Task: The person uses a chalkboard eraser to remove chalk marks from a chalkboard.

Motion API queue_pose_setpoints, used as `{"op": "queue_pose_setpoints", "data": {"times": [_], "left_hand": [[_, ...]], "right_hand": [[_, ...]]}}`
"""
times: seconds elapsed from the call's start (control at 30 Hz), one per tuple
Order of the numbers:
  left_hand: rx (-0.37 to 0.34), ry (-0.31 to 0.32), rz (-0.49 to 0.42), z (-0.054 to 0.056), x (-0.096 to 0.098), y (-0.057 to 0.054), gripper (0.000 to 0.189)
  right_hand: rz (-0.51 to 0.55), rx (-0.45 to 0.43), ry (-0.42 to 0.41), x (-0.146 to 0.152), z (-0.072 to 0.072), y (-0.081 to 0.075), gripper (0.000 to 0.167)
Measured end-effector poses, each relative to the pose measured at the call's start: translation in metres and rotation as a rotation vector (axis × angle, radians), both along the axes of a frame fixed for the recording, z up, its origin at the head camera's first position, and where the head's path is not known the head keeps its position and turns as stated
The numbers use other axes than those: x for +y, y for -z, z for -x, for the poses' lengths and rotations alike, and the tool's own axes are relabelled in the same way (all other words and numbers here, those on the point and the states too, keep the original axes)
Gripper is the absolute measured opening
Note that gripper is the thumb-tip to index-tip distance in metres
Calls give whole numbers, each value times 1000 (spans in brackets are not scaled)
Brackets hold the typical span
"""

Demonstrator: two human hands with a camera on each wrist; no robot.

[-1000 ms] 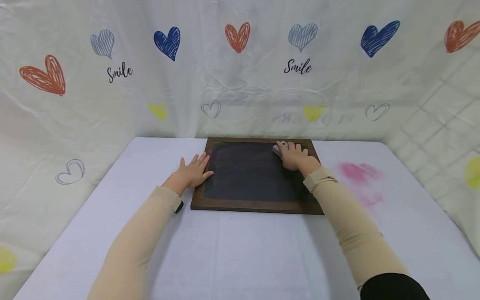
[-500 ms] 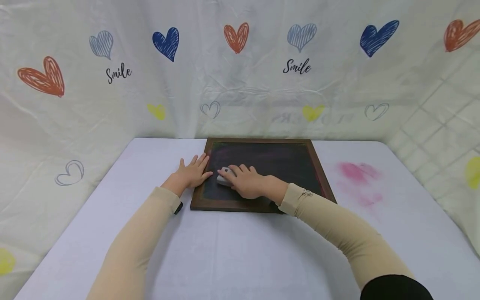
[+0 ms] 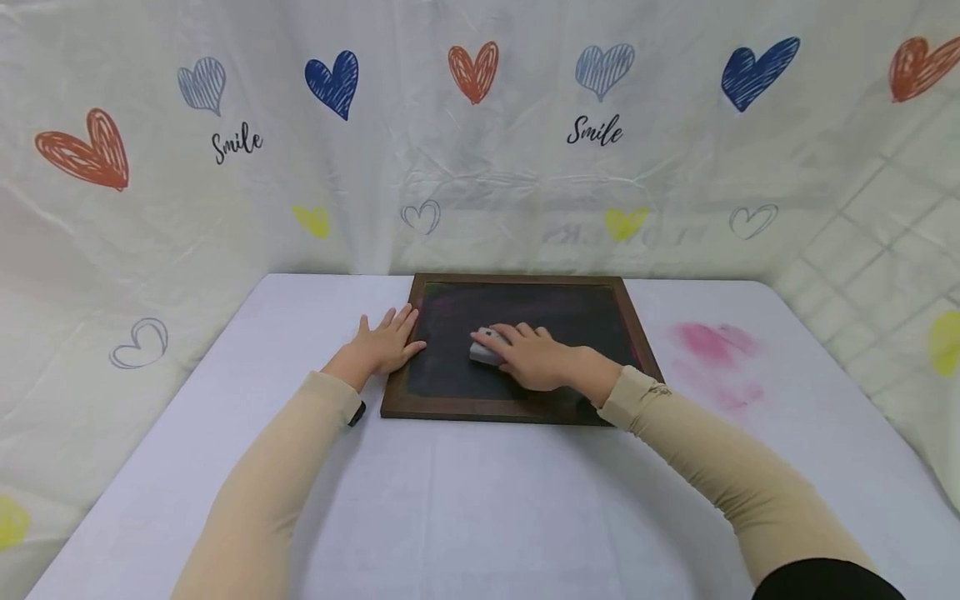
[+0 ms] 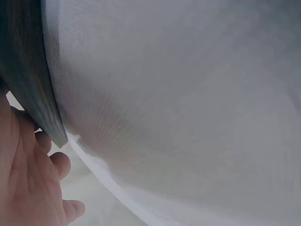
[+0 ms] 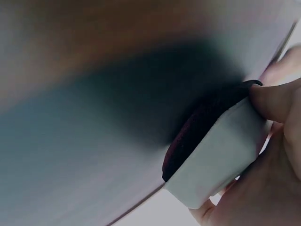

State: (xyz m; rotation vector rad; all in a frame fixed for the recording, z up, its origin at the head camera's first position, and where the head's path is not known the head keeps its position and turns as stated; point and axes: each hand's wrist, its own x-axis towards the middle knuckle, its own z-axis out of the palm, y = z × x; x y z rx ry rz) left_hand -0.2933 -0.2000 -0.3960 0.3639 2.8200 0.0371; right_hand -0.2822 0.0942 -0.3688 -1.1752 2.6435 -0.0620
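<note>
A blackboard (image 3: 450, 379) with a brown wooden frame (image 3: 480, 409) lies flat on the white-covered table. My left hand (image 3: 381, 346) rests with spread, straight fingers on the frame's left side; in the left wrist view the hand (image 4: 30, 183) lies along the frame's edge (image 4: 30, 70). Over the middle of the board, my right hand (image 3: 540, 360) grips a board eraser (image 3: 486, 353). The right wrist view shows the eraser (image 5: 216, 155) with a pale grey body and a dark felt pad (image 5: 197, 129) facing the board, thumb and fingers on its sides.
Pink smudges (image 3: 716, 343) mark the tablecloth (image 3: 480, 508) right of the board. Behind the table hangs a white curtain (image 3: 517, 167) printed with hearts and "Smile". Faint coloured chalk haze shows near the board's upper left.
My right hand swept the eraser from the board's upper right to its left side, then back rightward to the middle. The left hand and the board stayed in place.
</note>
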Motion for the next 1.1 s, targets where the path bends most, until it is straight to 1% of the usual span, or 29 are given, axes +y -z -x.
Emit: {"op": "queue_pose_setpoints", "data": {"times": [0.07, 0.2, 0.27, 0.33, 0.4, 0.5, 0.63, 0.77, 0.87, 1.1], "left_hand": [[-4, 1, -1, 0, 0, 0, 76], [-5, -3, -9, 0, 0, -1, 76], [-5, -5, -8, 1, -1, -2, 76], [-5, -7, -8, 1, -1, -2, 76], [-1, -6, -8, 1, -1, -1, 75], [1, -3, -9, 1, -1, 1, 75], [-3, 0, -14, -2, 2, 2, 75], [-7, 2, -19, -3, 3, 1, 75], [-5, 4, -15, -3, 3, 1, 75], [-3, 5, -6, -1, 1, 1, 75]], "right_hand": [[19, 2, 78, 24, 12, 1, 64], [4, 56, 247, 70, 33, 2, 63], [-18, 59, 317, 86, 40, 0, 63], [-18, 53, 361, 95, 43, -2, 62], [-22, 38, 378, 100, 45, -4, 62], [-27, 24, 378, 103, 46, -6, 62], [-26, 19, 380, 106, 46, -5, 63], [34, 35, 393, 116, 48, 1, 64], [76, 52, 402, 123, 48, 0, 64], [85, 45, 443, 132, 39, -16, 61]]}}
